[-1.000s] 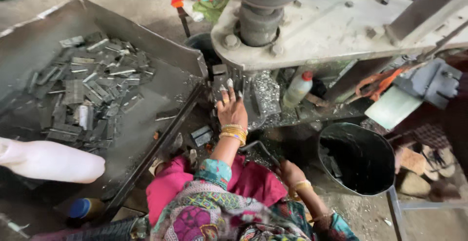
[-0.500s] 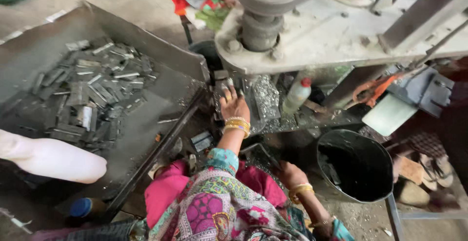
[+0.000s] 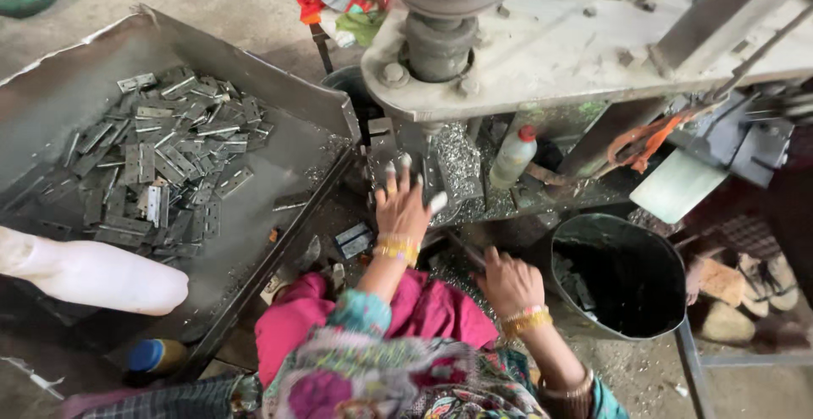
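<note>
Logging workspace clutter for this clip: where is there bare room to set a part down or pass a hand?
The metal tray is bare along its near-left side and beside the right wall, around the heap of hinge plates. It is crowded under the press: the left hand fills the gap beside the bottle amid shavings. The right hand sits beside the black bucket.

Grey metal hinges (image 3: 161, 160) in a dark steel tray (image 3: 279, 97), gold bangles (image 3: 396, 249), pink floral-patterned clothing (image 3: 423, 317), black bucket (image 3: 618, 275), red-capped pale bottle (image 3: 513, 155), white jug (image 3: 93, 273)
</note>
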